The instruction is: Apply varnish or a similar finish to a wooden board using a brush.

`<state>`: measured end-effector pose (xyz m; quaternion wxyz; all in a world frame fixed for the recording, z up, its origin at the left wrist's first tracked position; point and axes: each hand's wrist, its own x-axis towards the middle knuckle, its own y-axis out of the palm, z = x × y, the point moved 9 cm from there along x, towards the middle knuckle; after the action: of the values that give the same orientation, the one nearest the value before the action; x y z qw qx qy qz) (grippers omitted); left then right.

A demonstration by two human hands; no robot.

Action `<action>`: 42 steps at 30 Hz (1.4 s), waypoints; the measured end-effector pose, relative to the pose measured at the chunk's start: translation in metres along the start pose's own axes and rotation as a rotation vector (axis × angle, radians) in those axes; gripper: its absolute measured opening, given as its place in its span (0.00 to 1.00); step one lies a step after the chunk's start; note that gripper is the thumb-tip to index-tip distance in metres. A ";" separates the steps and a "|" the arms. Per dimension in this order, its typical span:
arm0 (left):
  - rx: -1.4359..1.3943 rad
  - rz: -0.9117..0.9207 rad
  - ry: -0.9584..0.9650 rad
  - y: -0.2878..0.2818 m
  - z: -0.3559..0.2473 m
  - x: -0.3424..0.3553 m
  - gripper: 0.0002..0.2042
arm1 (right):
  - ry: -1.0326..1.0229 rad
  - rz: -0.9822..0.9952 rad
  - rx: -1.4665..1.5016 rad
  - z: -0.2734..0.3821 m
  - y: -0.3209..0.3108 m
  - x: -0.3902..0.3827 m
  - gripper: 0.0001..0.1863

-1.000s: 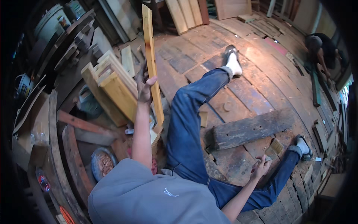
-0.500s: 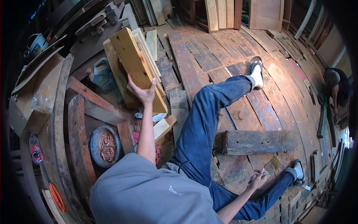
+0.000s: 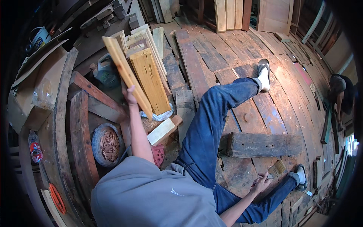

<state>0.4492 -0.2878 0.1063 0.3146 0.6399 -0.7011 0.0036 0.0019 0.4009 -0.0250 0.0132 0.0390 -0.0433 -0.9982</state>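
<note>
the yellowish wooden plank (image 3: 127, 73) tilts beside the stacked boards (image 3: 151, 81), clasped near its lower half by the left hand (image 3: 129, 95); a one-handed grip slipping could knock it against them. the right hand (image 3: 261, 183) pinches a flat paintbrush (image 3: 278, 168).

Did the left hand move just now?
Yes. The left hand, holding the board, has shifted left in the picture, closer to the bowl.

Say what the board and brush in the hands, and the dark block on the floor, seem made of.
Board: wood, perhaps varnished; yellow-brown with a slight sheen.
Brush: tan bristle tuft, natural or synthetic unclear.
Dark block: apparently unfinished, weathered wood; greyed, rough face with holes.
</note>
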 end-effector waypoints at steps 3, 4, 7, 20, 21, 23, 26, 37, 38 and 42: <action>-0.405 0.081 -0.326 -0.011 0.016 0.002 0.30 | 0.055 -0.005 -0.029 -0.012 -0.004 0.004 0.14; -0.119 0.006 -0.337 -0.026 0.016 0.005 0.27 | 0.043 0.024 -0.034 -0.014 -0.003 0.005 0.14; 0.237 -0.030 -0.337 -0.047 0.009 0.004 0.22 | 0.058 0.031 -0.042 -0.023 -0.004 0.009 0.13; 0.585 -0.071 -0.270 -0.061 0.020 0.013 0.39 | 0.075 0.052 -0.037 -0.022 0.004 0.005 0.13; 0.608 -0.175 -0.220 -0.062 0.013 0.011 0.44 | 0.062 0.044 -0.021 -0.020 0.002 0.004 0.13; 0.670 -0.147 -0.201 -0.050 0.007 0.010 0.57 | 0.069 0.074 -0.061 -0.020 0.005 0.003 0.13; 1.319 -0.201 -0.065 -0.026 -0.007 0.003 0.64 | 0.085 0.032 -0.045 -0.022 0.002 0.004 0.14; 1.437 -0.373 0.033 0.003 -0.072 0.046 0.63 | 0.044 0.046 -0.093 -0.013 -0.001 0.000 0.12; 1.454 -0.384 0.016 0.001 -0.076 0.053 0.63 | 0.046 0.049 -0.096 -0.013 0.000 0.000 0.12; 1.495 -0.467 0.046 -0.004 -0.087 0.065 0.64 | 0.033 0.050 -0.084 -0.010 0.005 -0.001 0.12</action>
<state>0.4919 -0.3108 0.2039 -0.1930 0.8125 -0.3532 0.4218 0.0033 0.3954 -0.0350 0.0405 0.0536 -0.0023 -0.9977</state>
